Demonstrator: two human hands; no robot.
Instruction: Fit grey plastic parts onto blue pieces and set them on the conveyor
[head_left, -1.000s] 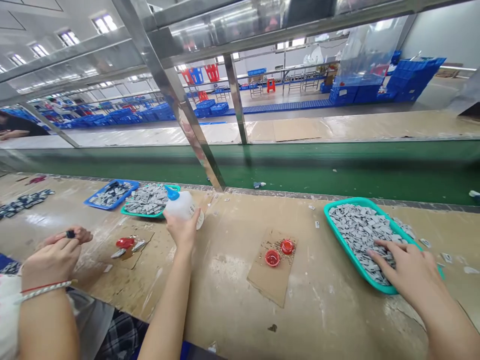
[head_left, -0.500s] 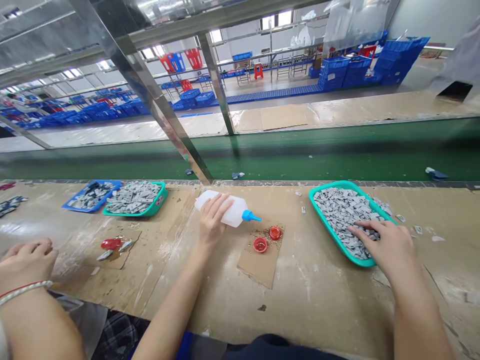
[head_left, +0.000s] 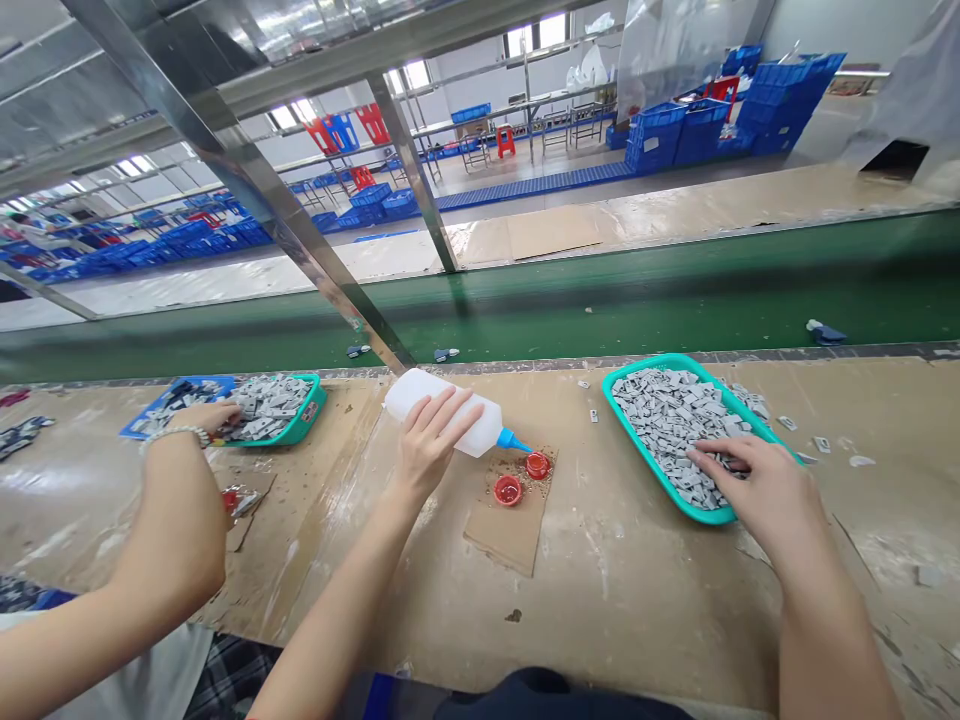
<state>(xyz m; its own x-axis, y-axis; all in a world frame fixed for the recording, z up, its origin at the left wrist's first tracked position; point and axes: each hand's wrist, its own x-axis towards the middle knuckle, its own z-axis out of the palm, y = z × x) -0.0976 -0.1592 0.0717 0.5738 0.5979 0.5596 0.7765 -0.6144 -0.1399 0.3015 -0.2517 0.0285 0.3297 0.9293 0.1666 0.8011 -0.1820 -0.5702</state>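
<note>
My left hand (head_left: 429,445) is wrapped round a white squeeze bottle (head_left: 480,428) with a blue nozzle. The bottle lies tilted, its nozzle tip pointing down at the rim of a red cap (head_left: 537,464). A second red cap (head_left: 508,490) sits beside it; both stand on a piece of brown cardboard (head_left: 504,540) and hold something red and shiny. My right hand (head_left: 757,485) is over the near right side of a teal basket (head_left: 611,392) full of small grey pieces (head_left: 671,420). Its thumb and index finger are drawn together among the pieces; what they pinch is hidden.
At left, a co-worker's hand (head_left: 196,418) reaches into another teal basket (head_left: 309,410), next to a blue tray (head_left: 135,428). Loose pieces (head_left: 787,423) lie right of my basket. Behind the table runs a green conveyor belt (head_left: 540,305), with a slanted metal post (head_left: 322,255) at left.
The bottle has tipped down and its nozzle has come to the red cap. My right thumb and finger have drawn closer together. The co-worker's hand has moved to the left basket.
</note>
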